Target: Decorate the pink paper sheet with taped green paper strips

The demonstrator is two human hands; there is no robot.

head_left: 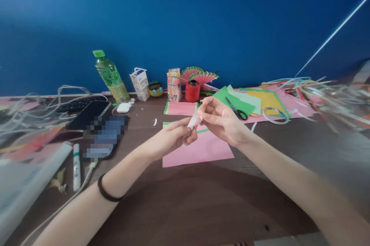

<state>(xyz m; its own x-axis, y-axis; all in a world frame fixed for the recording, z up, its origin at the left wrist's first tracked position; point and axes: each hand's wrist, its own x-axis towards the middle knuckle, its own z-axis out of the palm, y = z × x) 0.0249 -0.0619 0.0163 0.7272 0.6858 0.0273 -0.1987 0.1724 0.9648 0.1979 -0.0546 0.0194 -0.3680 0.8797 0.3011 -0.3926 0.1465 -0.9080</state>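
A thin white strip [192, 122] is stretched between my two hands above the table. My left hand [173, 136], with a black band on its wrist, is closed on the lower part of the strip, whose end curls below the fingers. My right hand [224, 122] pinches the upper end between thumb and fingertips. Under both hands lies a pink sheet [196, 151] with a green stripe near its far edge. Just behind it rests a pleated pink paper [181, 108] with green and white ends. Whether the strip is paper or tape backing, I cannot tell.
Black scissors [237, 109] lie on coloured paper sheets [271, 99] to the right, beside a tape roll [275, 115]. At the back stand a green bottle [111, 78], cartons [140, 84], a red spool [192, 91] and paper fans [199, 76]. Phones [106, 138], cables and a marker [76, 167] are left.
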